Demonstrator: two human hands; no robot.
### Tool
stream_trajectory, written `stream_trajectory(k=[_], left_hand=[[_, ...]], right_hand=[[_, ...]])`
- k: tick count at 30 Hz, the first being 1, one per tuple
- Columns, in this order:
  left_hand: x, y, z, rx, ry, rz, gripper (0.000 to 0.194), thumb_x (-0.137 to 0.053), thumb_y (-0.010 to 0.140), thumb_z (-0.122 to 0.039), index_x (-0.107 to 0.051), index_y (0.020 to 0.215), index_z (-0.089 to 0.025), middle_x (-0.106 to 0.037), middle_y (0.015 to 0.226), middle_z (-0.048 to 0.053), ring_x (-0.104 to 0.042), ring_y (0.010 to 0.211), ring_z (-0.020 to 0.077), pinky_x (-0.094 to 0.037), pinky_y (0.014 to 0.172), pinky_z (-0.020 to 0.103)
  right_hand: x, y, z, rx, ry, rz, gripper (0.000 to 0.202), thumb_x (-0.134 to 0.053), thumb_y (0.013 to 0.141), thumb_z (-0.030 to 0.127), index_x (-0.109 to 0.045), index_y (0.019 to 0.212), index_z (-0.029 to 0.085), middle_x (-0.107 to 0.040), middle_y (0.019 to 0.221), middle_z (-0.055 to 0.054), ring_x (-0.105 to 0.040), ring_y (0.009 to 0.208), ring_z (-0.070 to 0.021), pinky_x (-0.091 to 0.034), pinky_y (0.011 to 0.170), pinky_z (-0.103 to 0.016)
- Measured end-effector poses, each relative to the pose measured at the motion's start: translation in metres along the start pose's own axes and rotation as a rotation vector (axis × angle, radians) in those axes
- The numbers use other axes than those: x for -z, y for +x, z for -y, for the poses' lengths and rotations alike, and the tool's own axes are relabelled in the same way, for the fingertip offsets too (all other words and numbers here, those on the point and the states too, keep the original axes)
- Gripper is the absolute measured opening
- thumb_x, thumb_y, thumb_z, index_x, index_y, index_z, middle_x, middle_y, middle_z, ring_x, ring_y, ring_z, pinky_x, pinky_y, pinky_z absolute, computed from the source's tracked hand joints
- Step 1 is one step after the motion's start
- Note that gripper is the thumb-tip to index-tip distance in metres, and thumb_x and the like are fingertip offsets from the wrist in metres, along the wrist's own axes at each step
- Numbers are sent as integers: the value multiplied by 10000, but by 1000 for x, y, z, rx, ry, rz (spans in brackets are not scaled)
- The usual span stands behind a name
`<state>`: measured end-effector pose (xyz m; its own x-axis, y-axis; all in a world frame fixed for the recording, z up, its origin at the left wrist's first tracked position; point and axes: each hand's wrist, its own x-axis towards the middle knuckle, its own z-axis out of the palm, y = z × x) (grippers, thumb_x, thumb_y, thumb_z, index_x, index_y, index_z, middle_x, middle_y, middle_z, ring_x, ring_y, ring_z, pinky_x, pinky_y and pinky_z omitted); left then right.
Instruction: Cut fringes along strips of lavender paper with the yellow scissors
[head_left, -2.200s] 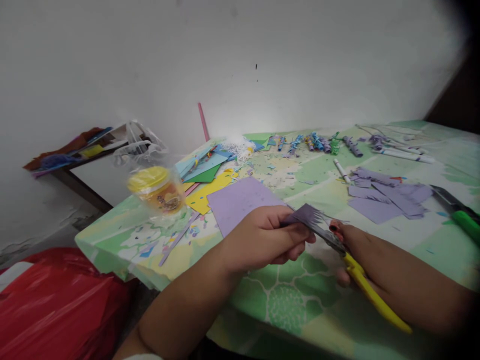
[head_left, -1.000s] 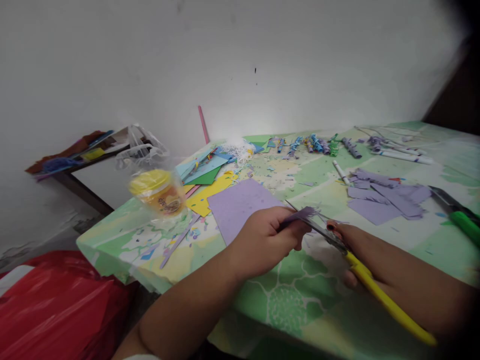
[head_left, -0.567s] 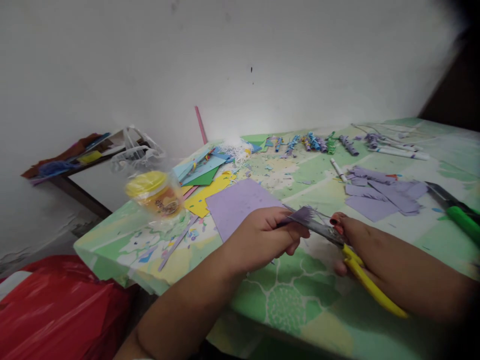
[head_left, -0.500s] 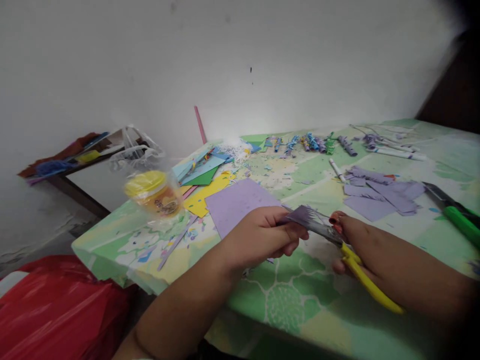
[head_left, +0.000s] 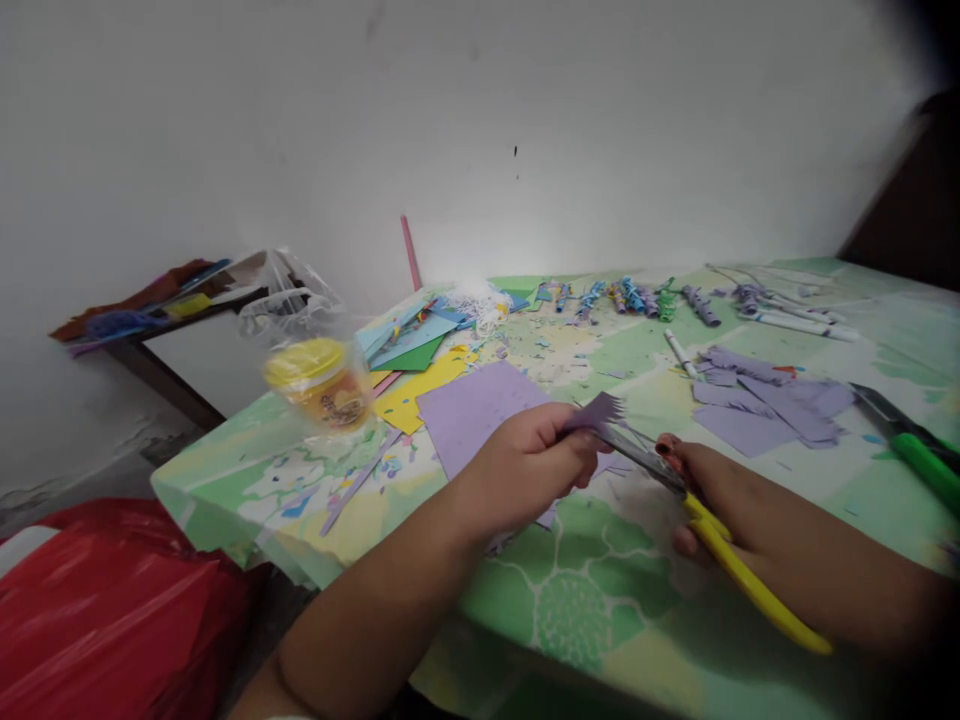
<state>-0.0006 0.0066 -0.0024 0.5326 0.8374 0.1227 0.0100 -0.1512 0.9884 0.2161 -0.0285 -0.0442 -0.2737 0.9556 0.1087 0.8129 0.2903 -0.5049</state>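
Pinched between the fingers of my left hand (head_left: 536, 462) is a small purple paper piece (head_left: 598, 412) with a fringe cut along its right edge. My right hand (head_left: 724, 500) grips the yellow-handled scissors (head_left: 724, 560). Their blades point left and lie against the paper's lower side, close to my left fingertips. Under and behind my left hand rests a larger purple sheet (head_left: 480, 400). Cut purple pieces (head_left: 765, 400), some fringed, are piled to the right beyond my right hand.
A plastic bag holds a yellow-lidded tub (head_left: 319, 380) at the left. Fringed paper rolls (head_left: 637, 297) line the back. Green-handled scissors (head_left: 919, 460) lie far right, near a white marker (head_left: 679, 352). Coloured sheets (head_left: 412, 350) and scraps cover the tablecloth. A red bag (head_left: 120, 610) sits lower left.
The scissor blades have shifted lower against the paper, and the fringed tips now stick up more freely above them. Both hands stay close together; the whole view has shifted slightly.
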Motion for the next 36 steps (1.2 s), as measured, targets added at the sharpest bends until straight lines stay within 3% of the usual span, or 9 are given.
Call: stream_trajectory(k=[4,10,14,20,24,29,36], left_hand=[[-4,-3,-3,-30,180,-24,176,-477,803,-223,-469,635,-171,-429,537,-63,-371,498,51,-302,499,205],[-4,-5,-6,-60,298,-21,199,-472,819,-209,-508,628,-163,-443,564,-52,-418,563,71,-337,571,221],[-3,-5,-4,-1,133,20,160,-482,830,-213,-553,700,-152,-409,527,-71,-365,497,50,-309,527,205],[3,-4,-3,183,-282,218,163,-570,790,-283,-556,728,-133,-397,455,-83,-281,386,18,-169,414,188],[6,-2,-5,226,-388,292,200,-633,742,-311,-571,710,-123,-409,435,-78,-294,358,15,-148,387,185],[4,-3,-6,137,-287,152,165,-593,760,-291,-564,722,-133,-430,458,-75,-288,377,19,-159,387,181],[1,-6,-7,-35,235,-69,216,-461,823,-268,-514,639,-166,-469,531,-48,-395,477,60,-301,482,211]], right_hand=[[0,-1,2,8,21,24,554,-476,764,576,-494,1150,179,-676,1054,-154,-649,960,-355,-550,755,-475],[4,-1,7,17,19,30,447,-469,763,529,-505,1061,198,-687,999,-153,-663,924,-347,-557,696,-460],[3,-2,7,1,-1,49,457,-455,772,510,-505,1076,172,-692,956,-156,-669,887,-349,-550,693,-459],[0,-1,1,5,-38,-32,491,-529,747,508,-498,1114,184,-680,1015,-147,-673,884,-340,-542,736,-447],[0,-1,1,58,-29,-39,433,-527,765,502,-520,1078,203,-683,987,-129,-670,876,-329,-545,738,-448],[1,-2,0,44,-31,21,387,-477,780,529,-527,1020,229,-685,949,-119,-648,954,-350,-558,679,-450],[-3,-2,-5,46,-22,-32,600,-491,758,582,-518,1188,164,-643,1187,-180,-628,1050,-369,-534,842,-496]])
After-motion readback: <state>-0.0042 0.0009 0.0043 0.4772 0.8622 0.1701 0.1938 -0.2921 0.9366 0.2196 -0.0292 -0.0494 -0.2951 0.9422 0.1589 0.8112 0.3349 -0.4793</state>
